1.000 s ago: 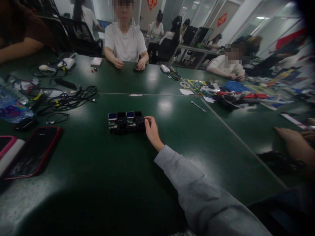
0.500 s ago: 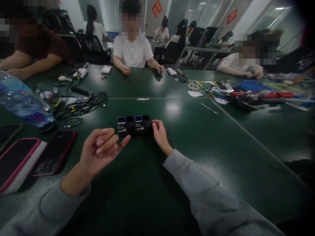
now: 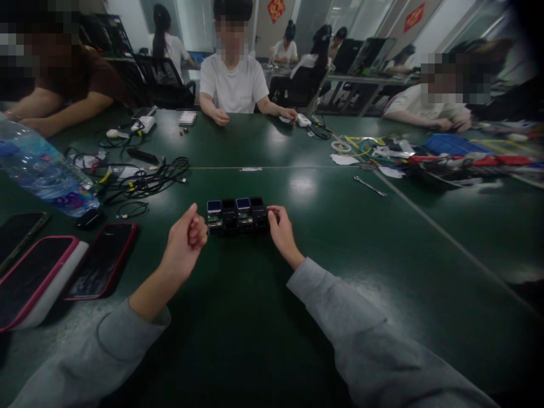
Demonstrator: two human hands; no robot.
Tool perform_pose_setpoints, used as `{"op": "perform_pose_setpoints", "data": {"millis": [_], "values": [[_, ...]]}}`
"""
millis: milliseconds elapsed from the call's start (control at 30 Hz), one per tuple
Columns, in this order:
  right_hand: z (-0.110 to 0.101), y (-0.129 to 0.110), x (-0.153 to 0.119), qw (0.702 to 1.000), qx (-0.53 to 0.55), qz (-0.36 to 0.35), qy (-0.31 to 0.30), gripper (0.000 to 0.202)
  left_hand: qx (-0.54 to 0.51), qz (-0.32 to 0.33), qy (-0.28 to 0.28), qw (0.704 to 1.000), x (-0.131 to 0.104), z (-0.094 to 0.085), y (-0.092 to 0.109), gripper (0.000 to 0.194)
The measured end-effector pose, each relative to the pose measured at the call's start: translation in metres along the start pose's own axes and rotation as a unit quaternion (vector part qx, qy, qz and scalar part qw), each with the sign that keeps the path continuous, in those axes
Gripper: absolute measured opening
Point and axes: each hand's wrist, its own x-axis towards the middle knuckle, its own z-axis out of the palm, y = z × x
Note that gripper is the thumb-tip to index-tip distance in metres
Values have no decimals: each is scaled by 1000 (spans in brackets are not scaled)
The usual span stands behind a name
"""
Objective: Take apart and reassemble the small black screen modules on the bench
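A: How do the fingers (image 3: 198,230) of the left hand (image 3: 183,242) sit?
B: Curled in toward the palm, narrow, with nothing visible in them. They are just beside the left end of the row of 4 electronic modules (image 3: 237,219); I cannot tell whether they touch it.
A: And the right hand (image 3: 284,231)?
B: Its thumb and index finger are bent close together at the row's right end. They seem to touch it, but I cannot tell whether they grip.
A: What makes up the row?
B: 2 units with small screens (image 3: 215,206) and green circuit boards, alternating with 2 black housings (image 3: 229,216), all side by side on the dark green surface (image 3: 238,317).
A: What lies farther out?
B: To the left, a red-edged phone (image 3: 104,260), a pink-edged phone (image 3: 38,280) and a tilted plastic bottle (image 3: 46,164). Black cables (image 3: 159,178) are heaped beyond the left hand.
A: On the other side?
B: A wrench (image 3: 369,186), well apart from the right hand, and beyond it a tangle of coloured cables (image 3: 361,146). Across the surface sits a person in a white T-shirt (image 3: 234,85)
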Motion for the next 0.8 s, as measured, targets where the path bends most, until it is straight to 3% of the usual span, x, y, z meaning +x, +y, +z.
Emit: {"op": "perform_pose_setpoints", "data": {"millis": [33,100,200,300,533,800], "values": [[0,0,0,1000,-1,0,0,26,48,68,51,995,12,-10,-7,35],[-1,-1,0,1000,-2,-1,-1,27,192,183,128,956,36,-31,-23,34],[-1,-3,-1,1000,1,-11,-22,31,425,226,95,871,66,-54,-44,29],[0,-6,-3,998,-16,-36,-57,40,494,216,38,841,83,-62,-56,41],[1,-8,-5,990,-82,-56,-99,52,475,176,11,862,89,-66,-57,53],[1,-9,-6,986,-105,-62,-117,54,461,162,-4,873,85,-61,-51,49]]}}
